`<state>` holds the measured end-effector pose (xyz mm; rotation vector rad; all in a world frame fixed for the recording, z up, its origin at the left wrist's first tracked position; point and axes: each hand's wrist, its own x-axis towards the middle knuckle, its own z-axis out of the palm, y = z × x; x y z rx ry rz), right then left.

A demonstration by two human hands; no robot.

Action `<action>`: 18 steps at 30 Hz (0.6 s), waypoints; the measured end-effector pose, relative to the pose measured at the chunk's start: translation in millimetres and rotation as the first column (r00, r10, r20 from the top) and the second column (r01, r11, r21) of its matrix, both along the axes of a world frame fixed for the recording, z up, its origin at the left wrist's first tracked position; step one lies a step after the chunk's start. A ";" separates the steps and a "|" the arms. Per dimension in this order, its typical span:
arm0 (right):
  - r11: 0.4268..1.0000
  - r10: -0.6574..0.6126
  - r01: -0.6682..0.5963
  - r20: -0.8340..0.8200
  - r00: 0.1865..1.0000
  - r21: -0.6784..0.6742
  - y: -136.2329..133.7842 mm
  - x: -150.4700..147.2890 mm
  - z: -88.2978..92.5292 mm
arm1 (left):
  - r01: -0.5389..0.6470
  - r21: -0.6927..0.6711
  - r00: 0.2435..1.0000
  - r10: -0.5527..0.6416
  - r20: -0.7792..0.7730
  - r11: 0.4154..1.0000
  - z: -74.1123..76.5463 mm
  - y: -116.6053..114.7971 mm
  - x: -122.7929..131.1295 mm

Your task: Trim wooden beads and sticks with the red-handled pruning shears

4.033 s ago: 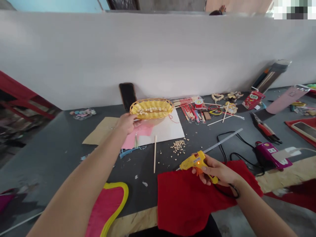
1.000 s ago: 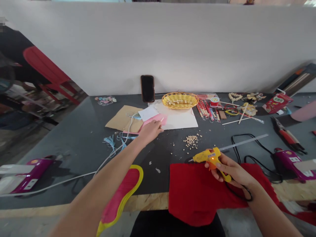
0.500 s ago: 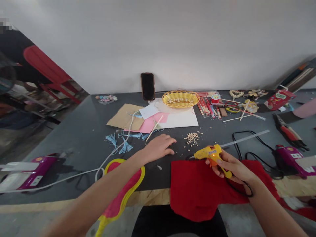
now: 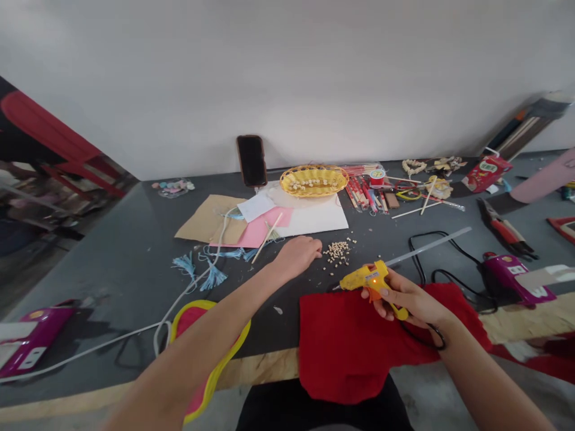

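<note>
My right hand [image 4: 399,296] grips a yellow glue gun [image 4: 366,277] with an orange trigger and a lit orange light. A translucent glue stick [image 4: 429,246] sticks out of its back, and the nozzle points left. Below it a red cloth [image 4: 345,344] hangs over the table's front edge. At the left side of a small heap of pale beads [image 4: 336,252] is my left hand [image 4: 299,257], its fingers curled together. Whether a bead is between the fingertips is hidden. Under my left forearm lies a pink, yellow-rimmed fan-shaped piece [image 4: 197,314].
A yellow basket [image 4: 314,187] with beads stands behind sheets of paper [image 4: 321,220]. A phone [image 4: 252,160] leans on the wall. Blue tassels [image 4: 213,278] lie left. Pliers [image 4: 505,227], a red drink carton [image 4: 486,172] and purple power strips [image 4: 514,278] sit around, with cables across the table.
My left hand's fingers have gone from spread to curled together, closer to the bead heap. My right hand still holds the glue gun. The view has shifted slightly right.
</note>
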<state>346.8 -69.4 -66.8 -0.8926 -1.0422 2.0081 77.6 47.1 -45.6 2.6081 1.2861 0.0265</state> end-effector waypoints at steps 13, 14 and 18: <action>0.999 0.037 -0.037 -0.018 0.999 0.002 1.6 0.0 2.7 | 0.136 0.038 0.979 -0.140 0.146 0.990 3.3 39.6 46.3; 0.999 0.034 -0.034 -0.022 0.999 -0.002 1.7 0.1 3.0 | 0.197 0.065 0.972 -0.204 0.116 0.978 0.9 43.2 53.4; 1.000 0.020 -0.020 -0.026 0.999 0.003 1.7 0.9 4.4 | 0.361 0.124 0.931 -0.364 0.004 0.924 -6.6 50.1 74.5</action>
